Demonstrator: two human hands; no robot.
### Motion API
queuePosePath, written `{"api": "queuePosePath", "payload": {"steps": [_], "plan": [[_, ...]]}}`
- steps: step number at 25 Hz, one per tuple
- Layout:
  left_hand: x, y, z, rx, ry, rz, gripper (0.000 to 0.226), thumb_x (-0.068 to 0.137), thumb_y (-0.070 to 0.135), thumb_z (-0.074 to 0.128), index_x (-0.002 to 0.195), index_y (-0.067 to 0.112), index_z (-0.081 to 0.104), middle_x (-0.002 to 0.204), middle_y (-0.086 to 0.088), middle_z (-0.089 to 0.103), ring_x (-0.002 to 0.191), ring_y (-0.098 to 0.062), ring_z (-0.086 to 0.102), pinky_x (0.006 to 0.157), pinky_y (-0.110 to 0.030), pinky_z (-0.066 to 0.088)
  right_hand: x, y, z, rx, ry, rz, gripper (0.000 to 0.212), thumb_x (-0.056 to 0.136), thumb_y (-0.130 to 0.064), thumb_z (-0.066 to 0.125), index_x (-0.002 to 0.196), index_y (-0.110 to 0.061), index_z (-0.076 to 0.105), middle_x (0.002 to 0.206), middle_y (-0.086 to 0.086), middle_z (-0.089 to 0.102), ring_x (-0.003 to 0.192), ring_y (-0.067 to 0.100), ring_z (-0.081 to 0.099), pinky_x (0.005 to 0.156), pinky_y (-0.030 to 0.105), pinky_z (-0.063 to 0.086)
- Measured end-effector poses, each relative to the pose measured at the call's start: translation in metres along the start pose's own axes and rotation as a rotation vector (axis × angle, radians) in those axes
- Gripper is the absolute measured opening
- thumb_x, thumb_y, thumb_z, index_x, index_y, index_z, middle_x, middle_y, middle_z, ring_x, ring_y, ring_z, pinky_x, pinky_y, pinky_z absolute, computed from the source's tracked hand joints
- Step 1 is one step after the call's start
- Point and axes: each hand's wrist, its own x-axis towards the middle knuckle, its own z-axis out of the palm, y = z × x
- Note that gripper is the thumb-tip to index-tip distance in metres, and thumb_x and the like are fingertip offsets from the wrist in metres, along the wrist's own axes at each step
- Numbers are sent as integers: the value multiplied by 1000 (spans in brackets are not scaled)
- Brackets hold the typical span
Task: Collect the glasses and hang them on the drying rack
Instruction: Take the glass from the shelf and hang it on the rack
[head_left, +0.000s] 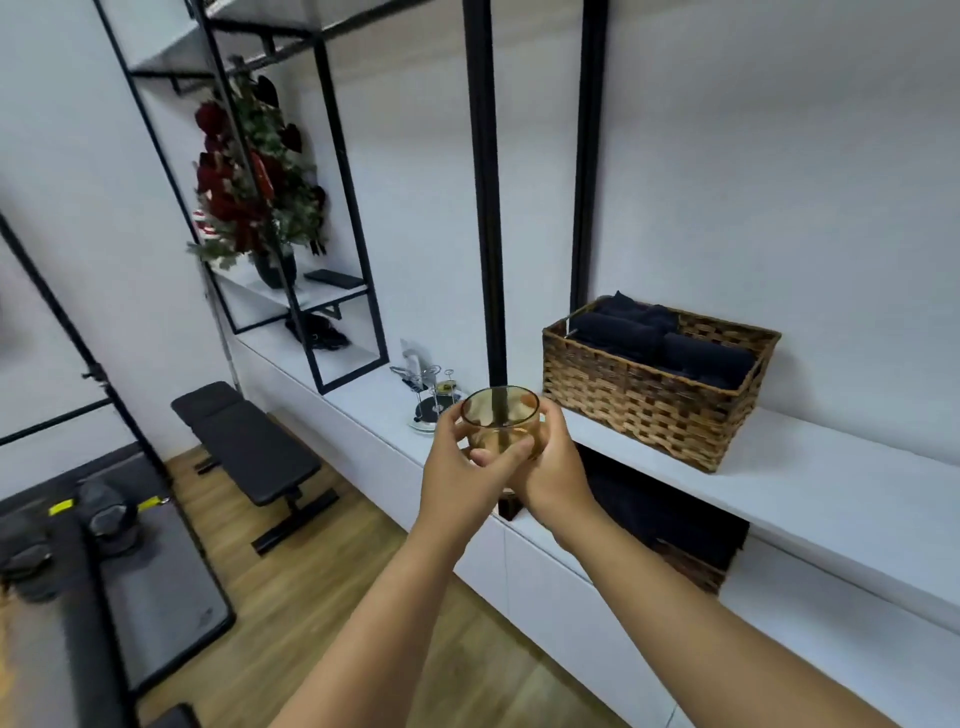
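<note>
An amber drinking glass (500, 415) is held upright at the centre of the head view, above the front edge of the white counter (810, 499). My left hand (462, 467) wraps its left side and my right hand (553, 467) wraps its right side; both grip it. Behind and left of the glass, on the counter, stands a small wire drying rack (434, 395) on a round base, with thin metal prongs. Part of the rack's base is hidden behind my left hand.
A woven basket (654, 395) of rolled dark towels sits on the counter at right. A black vertical post (491, 208) rises behind the glass. A flower vase (275, 267) stands on the left shelf. A black workout bench (249, 447) and dumbbells (111, 517) occupy the floor at left.
</note>
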Motion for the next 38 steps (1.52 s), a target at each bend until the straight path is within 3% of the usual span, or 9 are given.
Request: {"api": "queuePosePath", "payload": {"steps": [4,9,16,21,23,25,27,33,38], "plan": [[9,-11,-59,24,166,-4,69,64,43,98,114,49,51,115,21,64,98,4,69,80,-34,64,3,2,74,49,-64,2,84,73,-12,95,141,-29,49,123,-6,73,105,11,74,75,35,65],[34,-17,-120,85,275,14,79,67,38,98,130,30,53,115,16,64,84,22,61,62,-5,49,30,4,139,42,-182,7,86,75,-21,94,145,-36,46,128,-10,70,110,9,72,90,45,63],[107,-32,-172,162,370,15,81,66,40,97,134,26,56,113,13,65,87,24,59,59,0,43,94,5,211,91,-268,-26,79,62,-45,90,133,-38,55,119,-10,76,108,11,73,96,52,59],[183,-54,-192,184,446,-6,87,61,50,96,135,33,54,119,13,68,99,2,69,77,-18,59,169,27,252,124,-370,4,61,83,-20,86,134,-34,54,118,-5,76,105,13,74,92,48,61],[215,-58,-206,187,473,-13,87,59,51,96,133,35,54,116,14,68,97,0,71,84,-32,62,203,32,268,143,-419,1,57,89,-7,79,133,-32,54,119,-3,75,105,12,74,89,42,62],[304,-83,-232,195,533,-52,80,62,46,97,130,35,55,115,15,68,99,3,69,87,-30,60,285,54,313,133,-489,2,57,90,7,71,127,-33,55,117,-2,74,102,11,73,82,34,63],[310,-76,-241,171,530,-18,79,62,47,97,129,35,55,117,15,68,103,3,67,90,-27,58,293,48,313,161,-554,29,60,89,13,71,128,-31,56,120,2,74,104,9,73,81,28,61],[353,-83,-260,175,446,8,89,64,50,97,138,33,51,122,14,65,110,0,64,83,-16,52,334,76,334,232,-520,41,50,88,-6,81,130,-27,63,126,-1,74,121,21,69,102,52,56],[378,-86,-274,175,339,-1,115,69,50,94,159,37,22,108,27,54,98,15,52,89,-19,45,356,90,347,302,-511,101,47,89,-6,79,131,-22,65,129,4,72,124,26,66,106,58,52]]}}
